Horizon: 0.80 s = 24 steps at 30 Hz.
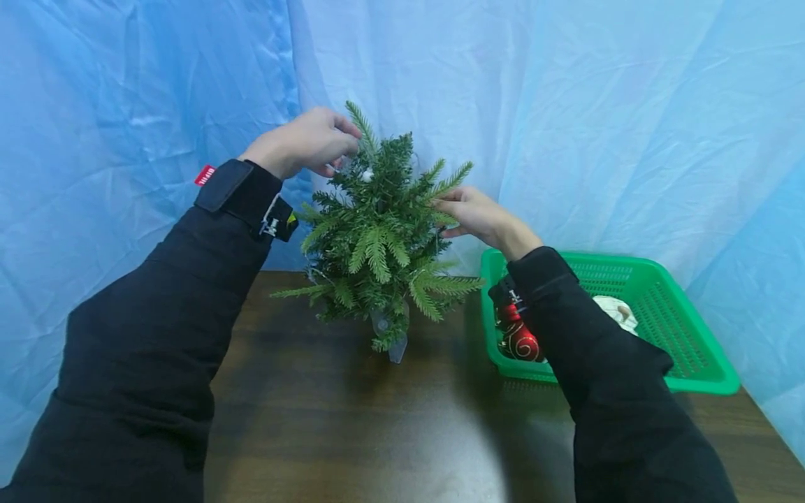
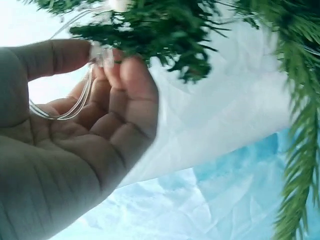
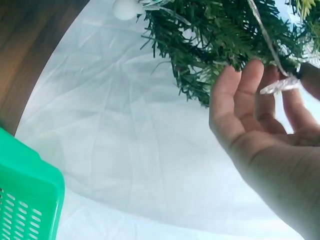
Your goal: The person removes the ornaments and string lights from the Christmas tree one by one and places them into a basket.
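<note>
A small artificial Christmas tree [image 1: 377, 230] stands upright on the table between both hands. High on its left side, my left hand [image 1: 317, 140] pinches a small clear piece of a string of lights [image 2: 101, 54] between thumb and fingers. Thin clear wire [image 2: 62, 118] loops across that palm. On the tree's right side, my right hand [image 1: 474, 215] has its curled fingers among the branches. In the right wrist view, its thumb and fingers pinch the silvery wire [image 3: 267, 37] beside a clear tip [image 3: 279, 86]. A white ball [image 1: 367, 175] shows near the treetop.
A green plastic basket [image 1: 692, 307] stands on the right of the brown wooden table [image 1: 352, 433], partly under my right sleeve. Inside are red baubles [image 1: 520, 342] and a white item [image 1: 616, 313]. Blue and white cloth [image 1: 604, 126] hangs behind the table.
</note>
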Tool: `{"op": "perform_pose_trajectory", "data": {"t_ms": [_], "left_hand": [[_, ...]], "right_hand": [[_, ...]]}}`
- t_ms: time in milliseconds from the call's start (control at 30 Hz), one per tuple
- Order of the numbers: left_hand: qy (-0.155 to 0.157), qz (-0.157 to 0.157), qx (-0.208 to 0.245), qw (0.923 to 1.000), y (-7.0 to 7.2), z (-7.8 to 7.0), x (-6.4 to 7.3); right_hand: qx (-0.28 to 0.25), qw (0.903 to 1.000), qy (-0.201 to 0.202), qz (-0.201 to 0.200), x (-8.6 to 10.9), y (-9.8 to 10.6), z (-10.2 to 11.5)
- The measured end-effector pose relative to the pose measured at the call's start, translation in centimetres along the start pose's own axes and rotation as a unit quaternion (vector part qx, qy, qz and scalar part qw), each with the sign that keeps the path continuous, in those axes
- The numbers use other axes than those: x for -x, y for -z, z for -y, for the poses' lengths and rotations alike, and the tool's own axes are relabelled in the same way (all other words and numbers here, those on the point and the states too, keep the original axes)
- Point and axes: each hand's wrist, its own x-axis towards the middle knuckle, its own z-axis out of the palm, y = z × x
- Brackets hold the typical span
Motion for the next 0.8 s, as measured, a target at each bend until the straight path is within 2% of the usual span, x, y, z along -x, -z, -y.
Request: {"op": "perform_pose_trajectory", "data": {"t_ms": [100, 333, 467, 600, 800], "left_hand": [[-0.009, 0.017, 0.005, 0.9998, 0.3, -0.2, 0.4], [-0.085, 0.063, -0.033, 0.9939, 1.1, 0.1, 1.2], [-0.088, 0.080, -0.049, 0.9917, 1.6, 0.0, 1.4], [-0.082, 0.062, -0.053, 0.9933, 1.9, 0.0, 1.2], [-0.090, -0.019, -0.010, 0.9957, 1.6, 0.2, 0.4]], "right_hand": [[-0.001, 0.9999, -0.005, -0.012, -0.1, -0.1, 0.0], [-0.027, 0.9994, 0.004, -0.023, -0.1, 0.2, -0.3], [-0.053, 0.9975, 0.013, -0.046, -0.3, 0.3, -0.2], [-0.093, 0.9926, 0.023, -0.074, -0.7, 0.6, -0.2], [-0.134, 0.9876, 0.037, -0.074, -0.5, 1.1, 0.3]]}}
